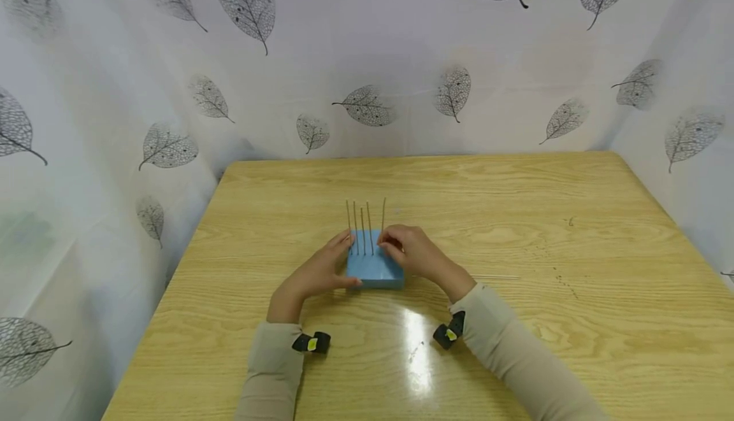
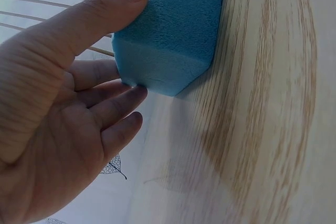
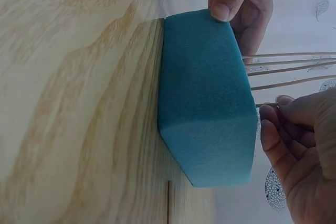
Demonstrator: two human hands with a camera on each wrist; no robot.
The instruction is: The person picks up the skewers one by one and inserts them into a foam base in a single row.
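A light blue foam block [image 1: 375, 269] lies on the table with several thin wooden sticks [image 1: 363, 230] standing upright in a row toward its left side. My left hand [image 1: 318, 271] holds the block's left end, thumb at the near top edge and fingers against the end face, as the left wrist view [image 2: 58, 93] shows. With thumb and fingertips, my right hand [image 1: 410, 249] pinches another upright stick [image 1: 383, 214] low down, close to the block's top. In the right wrist view that stick [image 3: 266, 105] meets the top surface; how deep it goes is hidden.
On the wooden table [image 1: 573, 217], to the right of the block, lies a loose stick [image 1: 496, 276], partly behind the right wrist. A white curtain [image 1: 401, 45] with leaf prints hangs behind the table's far edge and along both sides.
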